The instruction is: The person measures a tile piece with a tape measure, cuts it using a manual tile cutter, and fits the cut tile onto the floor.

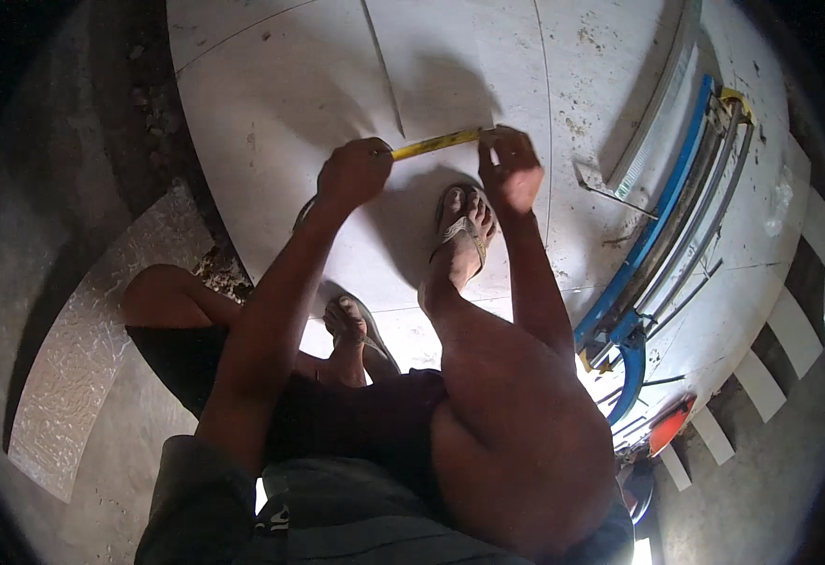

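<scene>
A yellow tape measure (436, 141) is stretched low over a white tile or panel surface (318, 75) with thin dark seam lines. My left hand (354, 174) is closed on the tape's left part; what else it holds is hidden under the fingers. My right hand (511, 169) grips the tape's other end beside a short seam or edge on the white surface. My sandalled right foot (464, 226) is just below the tape, and my other foot (346, 325) is further back.
A long blue-and-metal tile cutter (657, 221) lies to the right, with a pale metal strip (643, 141) beside it. A red object (671, 424) and pale strips (784, 334) are at the lower right. A textured sheet (73, 377) lies on the concrete floor at left, near some rubble (224, 268).
</scene>
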A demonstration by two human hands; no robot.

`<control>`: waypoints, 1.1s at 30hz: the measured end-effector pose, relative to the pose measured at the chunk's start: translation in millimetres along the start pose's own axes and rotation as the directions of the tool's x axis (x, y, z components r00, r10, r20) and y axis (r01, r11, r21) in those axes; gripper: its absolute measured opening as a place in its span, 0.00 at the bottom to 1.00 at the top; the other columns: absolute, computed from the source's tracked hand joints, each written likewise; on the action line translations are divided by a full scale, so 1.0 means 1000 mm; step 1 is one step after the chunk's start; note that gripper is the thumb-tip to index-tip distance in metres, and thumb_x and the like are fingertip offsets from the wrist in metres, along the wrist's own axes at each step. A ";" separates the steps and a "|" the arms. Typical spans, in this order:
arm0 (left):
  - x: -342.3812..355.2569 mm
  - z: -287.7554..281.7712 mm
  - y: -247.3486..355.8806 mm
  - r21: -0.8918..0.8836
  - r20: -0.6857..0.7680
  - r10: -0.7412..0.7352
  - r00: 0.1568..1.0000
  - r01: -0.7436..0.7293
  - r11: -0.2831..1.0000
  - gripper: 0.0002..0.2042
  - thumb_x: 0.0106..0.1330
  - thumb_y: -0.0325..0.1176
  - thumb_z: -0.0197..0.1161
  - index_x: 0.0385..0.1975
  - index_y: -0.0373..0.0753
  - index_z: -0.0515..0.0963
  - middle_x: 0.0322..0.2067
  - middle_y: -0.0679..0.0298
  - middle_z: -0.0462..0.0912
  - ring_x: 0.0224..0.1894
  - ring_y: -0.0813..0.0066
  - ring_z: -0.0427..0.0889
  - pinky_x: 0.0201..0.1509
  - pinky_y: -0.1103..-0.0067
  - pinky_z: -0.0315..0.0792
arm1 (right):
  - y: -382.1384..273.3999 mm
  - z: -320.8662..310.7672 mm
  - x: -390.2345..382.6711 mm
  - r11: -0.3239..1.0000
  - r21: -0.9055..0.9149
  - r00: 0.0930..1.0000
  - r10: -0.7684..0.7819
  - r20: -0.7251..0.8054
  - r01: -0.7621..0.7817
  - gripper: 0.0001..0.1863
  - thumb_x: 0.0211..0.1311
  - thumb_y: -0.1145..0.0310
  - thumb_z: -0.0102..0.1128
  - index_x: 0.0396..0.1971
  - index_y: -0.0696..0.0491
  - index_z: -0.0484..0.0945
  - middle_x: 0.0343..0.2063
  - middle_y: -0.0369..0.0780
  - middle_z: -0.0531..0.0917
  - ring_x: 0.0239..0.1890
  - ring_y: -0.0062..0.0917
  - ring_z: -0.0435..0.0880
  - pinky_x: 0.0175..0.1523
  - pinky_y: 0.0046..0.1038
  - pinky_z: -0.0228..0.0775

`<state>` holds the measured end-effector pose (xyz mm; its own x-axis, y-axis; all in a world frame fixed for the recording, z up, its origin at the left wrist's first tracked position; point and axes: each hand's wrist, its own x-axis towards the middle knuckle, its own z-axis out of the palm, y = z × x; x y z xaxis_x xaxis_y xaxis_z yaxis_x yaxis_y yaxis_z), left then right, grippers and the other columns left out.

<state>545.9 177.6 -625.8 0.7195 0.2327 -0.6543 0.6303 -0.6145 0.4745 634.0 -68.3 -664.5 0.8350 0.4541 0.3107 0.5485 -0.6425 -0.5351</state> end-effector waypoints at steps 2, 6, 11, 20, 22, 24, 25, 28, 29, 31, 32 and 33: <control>0.009 -0.001 -0.028 0.072 -0.045 0.036 0.998 -0.033 0.997 0.17 0.67 0.44 0.54 0.48 0.48 0.86 0.46 0.53 0.87 0.49 0.49 0.86 0.55 0.60 0.78 | -0.005 0.005 0.010 0.999 0.031 0.999 -0.022 -0.031 0.023 0.08 0.55 0.76 0.72 0.36 0.52 0.85 0.38 0.43 0.87 0.48 0.43 0.87 0.60 0.44 0.77; 0.015 0.008 -0.027 0.108 -0.128 0.114 0.985 -0.100 0.989 0.16 0.68 0.44 0.57 0.49 0.50 0.86 0.47 0.52 0.85 0.50 0.50 0.85 0.56 0.59 0.78 | 0.007 0.017 0.001 1.000 0.018 0.995 0.027 -0.098 -0.025 0.10 0.58 0.76 0.70 0.41 0.53 0.85 0.44 0.49 0.87 0.51 0.48 0.86 0.62 0.46 0.76; 0.015 0.006 -0.008 0.097 -0.183 -0.015 0.983 0.034 0.995 0.14 0.68 0.45 0.60 0.48 0.51 0.86 0.47 0.53 0.84 0.50 0.49 0.85 0.55 0.57 0.78 | 0.006 0.016 0.000 0.984 0.157 0.995 0.089 -0.053 -0.080 0.09 0.59 0.77 0.70 0.40 0.54 0.86 0.46 0.49 0.87 0.52 0.46 0.86 0.60 0.42 0.78; 0.013 0.015 -0.007 0.111 -0.251 -0.001 0.968 0.030 0.993 0.14 0.69 0.47 0.62 0.49 0.53 0.86 0.48 0.56 0.81 0.51 0.51 0.84 0.53 0.53 0.78 | 0.011 0.021 0.001 0.974 0.193 0.988 0.137 -0.076 -0.120 0.08 0.57 0.79 0.72 0.37 0.53 0.88 0.41 0.45 0.89 0.50 0.38 0.88 0.59 0.38 0.79; 0.010 0.017 -0.004 0.170 -0.306 0.041 0.951 0.012 0.985 0.15 0.69 0.48 0.62 0.48 0.50 0.86 0.43 0.49 0.83 0.47 0.47 0.85 0.53 0.56 0.79 | 0.013 0.020 0.001 0.972 0.194 0.987 0.147 -0.069 -0.131 0.08 0.56 0.79 0.72 0.36 0.53 0.88 0.40 0.45 0.89 0.50 0.37 0.89 0.59 0.38 0.79; 0.008 0.018 0.002 0.192 -0.305 0.013 0.952 0.048 0.980 0.15 0.69 0.49 0.63 0.49 0.51 0.85 0.44 0.51 0.83 0.49 0.48 0.84 0.53 0.56 0.79 | 0.016 0.020 0.001 0.979 0.195 0.993 0.078 -0.090 -0.060 0.10 0.55 0.77 0.74 0.38 0.52 0.86 0.39 0.44 0.88 0.46 0.43 0.87 0.52 0.39 0.82; 0.007 0.019 0.004 0.215 -0.307 -0.015 0.951 0.085 0.973 0.15 0.68 0.50 0.63 0.49 0.53 0.85 0.46 0.54 0.82 0.50 0.50 0.84 0.52 0.55 0.79 | 0.015 0.019 0.002 0.979 0.196 0.993 0.079 -0.088 -0.060 0.10 0.55 0.77 0.74 0.38 0.52 0.86 0.39 0.44 0.88 0.46 0.43 0.87 0.52 0.39 0.82; 0.002 0.021 0.008 0.260 -0.342 -0.010 0.940 0.105 0.960 0.14 0.69 0.51 0.63 0.50 0.57 0.84 0.49 0.57 0.81 0.54 0.53 0.83 0.52 0.54 0.79 | 0.012 0.016 0.003 0.984 0.172 0.995 0.057 -0.078 -0.043 0.10 0.54 0.78 0.74 0.37 0.52 0.86 0.39 0.43 0.88 0.46 0.42 0.87 0.52 0.38 0.82; 0.002 0.022 0.007 0.260 -0.342 -0.011 0.940 0.106 0.960 0.14 0.69 0.51 0.63 0.50 0.57 0.84 0.49 0.57 0.81 0.54 0.53 0.83 0.52 0.54 0.79 | 0.011 0.015 0.004 0.981 0.189 0.994 0.071 -0.083 -0.054 0.10 0.54 0.78 0.74 0.36 0.52 0.87 0.39 0.43 0.88 0.45 0.42 0.87 0.52 0.38 0.82; 0.002 0.023 0.006 0.241 -0.382 0.036 0.924 0.062 0.969 0.13 0.69 0.47 0.64 0.51 0.57 0.83 0.50 0.61 0.78 0.54 0.57 0.79 0.50 0.51 0.75 | 0.011 0.015 0.004 0.977 0.205 0.993 0.086 -0.086 -0.067 0.09 0.53 0.78 0.74 0.35 0.52 0.87 0.38 0.42 0.88 0.45 0.41 0.88 0.51 0.38 0.82; 0.002 0.024 0.006 0.240 -0.380 0.035 0.924 0.062 0.969 0.13 0.69 0.47 0.64 0.51 0.57 0.83 0.50 0.61 0.78 0.54 0.57 0.79 0.50 0.51 0.75 | 0.011 0.016 0.004 0.980 0.191 0.995 0.064 -0.076 -0.048 0.09 0.53 0.78 0.74 0.35 0.52 0.87 0.38 0.42 0.88 0.45 0.40 0.88 0.51 0.38 0.82; 0.001 0.025 0.005 0.216 -0.379 0.055 0.924 0.030 0.976 0.12 0.69 0.46 0.65 0.50 0.58 0.84 0.49 0.61 0.78 0.54 0.57 0.79 0.50 0.51 0.74 | 0.011 0.016 0.004 0.984 0.178 0.997 0.042 -0.065 -0.030 0.08 0.54 0.77 0.74 0.34 0.52 0.88 0.38 0.42 0.88 0.45 0.40 0.88 0.51 0.37 0.82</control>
<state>543.0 156.1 -638.6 0.8100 0.4665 -0.3553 0.5738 -0.7555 0.3162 642.6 -63.6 -682.2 0.8582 0.3861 0.3383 0.5071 -0.5356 -0.6752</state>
